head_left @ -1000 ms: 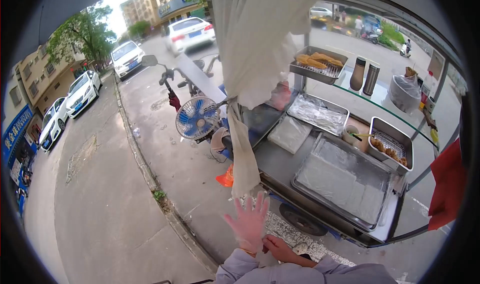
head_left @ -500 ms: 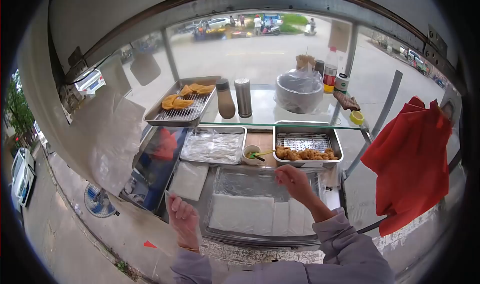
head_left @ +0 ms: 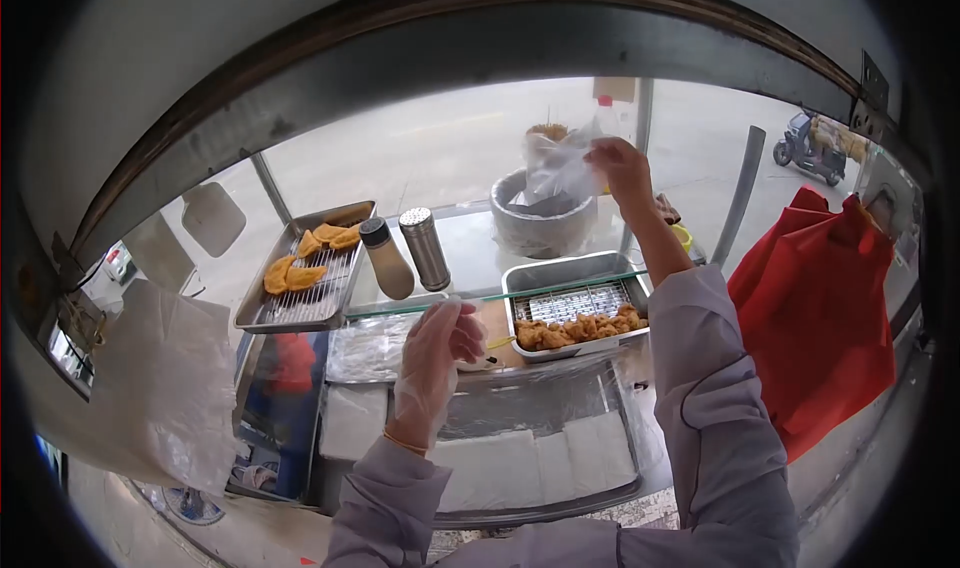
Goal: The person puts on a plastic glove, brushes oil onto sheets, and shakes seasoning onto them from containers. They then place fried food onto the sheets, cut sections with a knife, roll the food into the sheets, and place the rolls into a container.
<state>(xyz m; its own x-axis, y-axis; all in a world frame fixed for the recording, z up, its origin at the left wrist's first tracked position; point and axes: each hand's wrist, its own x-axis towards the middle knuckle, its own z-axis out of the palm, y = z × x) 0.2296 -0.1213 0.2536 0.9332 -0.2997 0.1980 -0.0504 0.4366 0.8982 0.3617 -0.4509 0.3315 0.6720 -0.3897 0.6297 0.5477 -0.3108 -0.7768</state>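
My right hand, bare, reaches over the glass shelf and pinches a clear plastic bag. That bag is pulled up above a round pot wrapped in plastic. My left hand wears a clear plastic glove and hovers over the counter, its fingers loosely curled with nothing visible in them. Beyond it stand a metal shaker and a dark-capped bottle. A tray with a wire rack holds fried pieces beneath my right forearm.
On the left, a rack tray carries golden fried pastries. White flat packs lie in a plastic-covered tray up front. Red bags hang at right; clear bags hang at left. A scooter is outside.
My right hand has moved forward and up from near the fried pieces and taken hold of the plastic bag, lifting it. My left hand has risen and moved right. The view has shifted.
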